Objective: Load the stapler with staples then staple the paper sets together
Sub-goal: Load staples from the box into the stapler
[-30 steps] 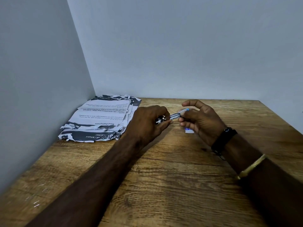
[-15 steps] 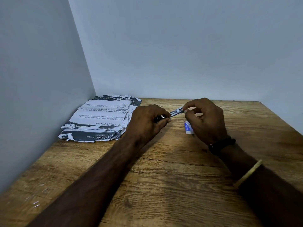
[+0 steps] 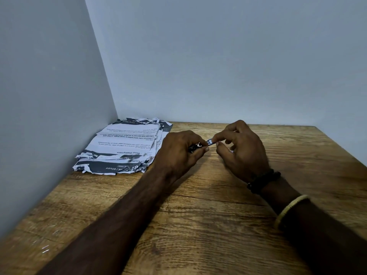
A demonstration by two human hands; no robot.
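My left hand (image 3: 178, 149) is closed around a small dark stapler (image 3: 195, 147), whose metal staple channel (image 3: 210, 142) sticks out to the right. My right hand (image 3: 242, 149) has thumb and forefinger pinched at the end of that channel; whether staples are between the fingertips I cannot tell. A pile of torn printed paper sheets (image 3: 123, 145) lies at the back left of the wooden table (image 3: 198, 215), just left of my left hand. The staple box is hidden behind my right hand.
Grey walls close the table on the left and at the back. A few loose staples (image 3: 45, 249) glint near the table's front left edge. My right wrist carries a dark bracelet (image 3: 263, 180) and a pale bangle (image 3: 290, 209).
My right hand has shifted left and down onto the stapler's channel, covering the white and blue staple box seen before. My left hand has kept its hold on the stapler.
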